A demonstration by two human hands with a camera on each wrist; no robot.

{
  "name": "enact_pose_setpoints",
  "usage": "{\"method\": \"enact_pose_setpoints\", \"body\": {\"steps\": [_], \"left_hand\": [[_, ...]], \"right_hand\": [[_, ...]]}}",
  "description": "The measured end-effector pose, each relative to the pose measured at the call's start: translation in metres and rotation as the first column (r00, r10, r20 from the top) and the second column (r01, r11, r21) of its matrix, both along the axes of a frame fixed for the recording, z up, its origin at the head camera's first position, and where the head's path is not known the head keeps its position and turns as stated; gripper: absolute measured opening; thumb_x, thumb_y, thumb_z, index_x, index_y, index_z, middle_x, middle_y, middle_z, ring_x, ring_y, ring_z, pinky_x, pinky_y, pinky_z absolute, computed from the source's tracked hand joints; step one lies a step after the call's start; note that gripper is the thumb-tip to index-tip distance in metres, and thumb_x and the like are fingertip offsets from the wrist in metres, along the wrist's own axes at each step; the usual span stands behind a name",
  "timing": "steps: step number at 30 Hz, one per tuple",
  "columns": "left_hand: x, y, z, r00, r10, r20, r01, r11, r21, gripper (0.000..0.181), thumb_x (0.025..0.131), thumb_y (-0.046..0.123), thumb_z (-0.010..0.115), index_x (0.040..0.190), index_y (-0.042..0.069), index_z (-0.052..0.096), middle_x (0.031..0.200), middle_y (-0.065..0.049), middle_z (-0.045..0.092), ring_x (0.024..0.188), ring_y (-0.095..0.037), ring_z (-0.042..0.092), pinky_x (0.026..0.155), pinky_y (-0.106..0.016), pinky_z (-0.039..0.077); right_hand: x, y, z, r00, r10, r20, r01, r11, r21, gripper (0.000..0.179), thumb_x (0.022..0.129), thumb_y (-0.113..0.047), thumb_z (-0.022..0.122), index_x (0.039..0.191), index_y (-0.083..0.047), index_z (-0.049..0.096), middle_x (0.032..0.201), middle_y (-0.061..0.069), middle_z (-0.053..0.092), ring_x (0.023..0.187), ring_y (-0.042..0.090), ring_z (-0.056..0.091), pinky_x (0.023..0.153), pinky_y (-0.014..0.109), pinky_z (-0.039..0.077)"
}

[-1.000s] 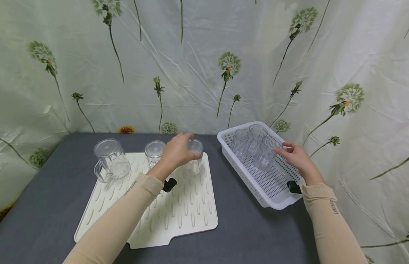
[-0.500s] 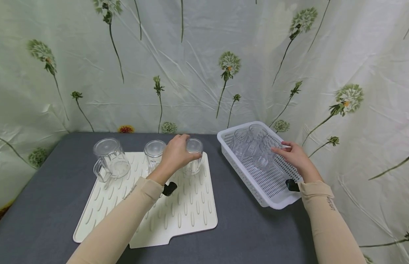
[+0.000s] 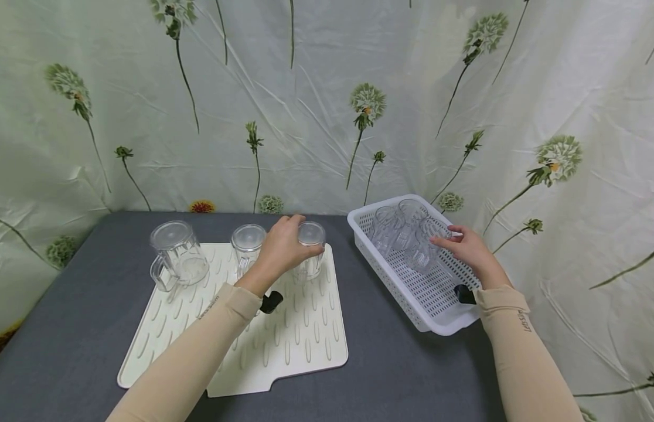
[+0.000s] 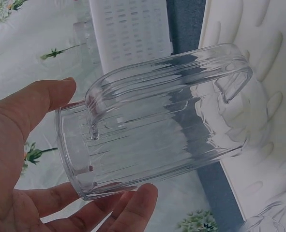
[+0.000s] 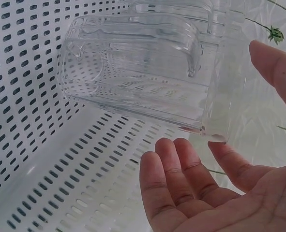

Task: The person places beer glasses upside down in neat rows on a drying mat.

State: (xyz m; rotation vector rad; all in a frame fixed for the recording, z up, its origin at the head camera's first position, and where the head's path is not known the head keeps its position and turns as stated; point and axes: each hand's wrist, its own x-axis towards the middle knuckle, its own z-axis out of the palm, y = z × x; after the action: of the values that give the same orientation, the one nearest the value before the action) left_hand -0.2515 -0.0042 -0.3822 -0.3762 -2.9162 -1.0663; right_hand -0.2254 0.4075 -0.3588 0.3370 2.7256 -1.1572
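In the head view, my left hand (image 3: 282, 251) holds a clear glass mug (image 3: 311, 252) that stands on the white ridged mat (image 3: 290, 351). The left wrist view shows thumb and fingers around one end of this handled mug (image 4: 152, 125). My right hand (image 3: 472, 251) reaches over the white basket (image 3: 385, 269), beside a glass mug (image 3: 421, 255). In the right wrist view its fingers (image 5: 155, 179) are loosely bent near that mug's (image 5: 147, 82) end, with the thumb apart. Whether the index fingertip touches the glass I cannot tell.
Two more glass mugs, one large (image 3: 179, 252) and one smaller (image 3: 247, 243), stand on the mat's far side. Other clear mugs (image 3: 385, 225) sit in the basket's far end. A dark cloth (image 3: 380, 375) covers the table; a flowered curtain (image 3: 306, 146) hangs behind.
My right hand has shifted slightly left over the basket. The left hand and its mug have hardly moved.
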Motion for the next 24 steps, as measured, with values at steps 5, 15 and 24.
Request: {"method": "enact_pose_setpoints", "body": {"steps": [5,15,24], "left_hand": [[0.0006,-0.0006,0.0010,1.000,-0.002,-0.001,0.002,1.000,0.000,0.085,0.086,0.044,0.089,0.154,0.005,0.054,0.151,-0.022,0.056,0.138,-0.042,0.058,0.111,-0.057,0.052],[0.0024,-0.0030,0.0034,1.000,-0.010,0.001,0.010,1.000,-0.020,0.084,0.087,0.044,0.088,0.153,0.004,0.054,0.152,-0.023,0.055,0.139,-0.042,0.056,0.112,-0.057,0.052],[0.0077,-0.0056,0.0062,0.998,-0.009,-0.055,0.009,1.000,-0.014,0.083,0.087,0.043,0.089,0.151,0.003,0.055,0.149,-0.023,0.056,0.136,-0.043,0.059,0.110,-0.057,0.053]], "right_hand": [[-0.0009,-0.0027,0.0007,1.000,-0.008,-0.002,0.008,1.000,-0.005,0.097,0.106,-0.045,0.064,0.167,0.010,0.013,0.163,0.040,0.034,0.147,0.052,0.044,0.122,0.063,0.043],[-0.0033,-0.0052,0.0027,1.000,0.000,0.009,0.000,1.000,-0.003,0.100,0.106,-0.046,0.066,0.168,0.008,0.008,0.164,0.040,0.032,0.148,0.052,0.043,0.122,0.063,0.042],[-0.0042,-0.0099,0.0031,1.000,0.001,0.005,-0.001,1.000,0.002,0.104,0.104,-0.043,0.069,0.168,0.008,0.003,0.162,0.041,0.033,0.145,0.053,0.043,0.120,0.065,0.042]]}}
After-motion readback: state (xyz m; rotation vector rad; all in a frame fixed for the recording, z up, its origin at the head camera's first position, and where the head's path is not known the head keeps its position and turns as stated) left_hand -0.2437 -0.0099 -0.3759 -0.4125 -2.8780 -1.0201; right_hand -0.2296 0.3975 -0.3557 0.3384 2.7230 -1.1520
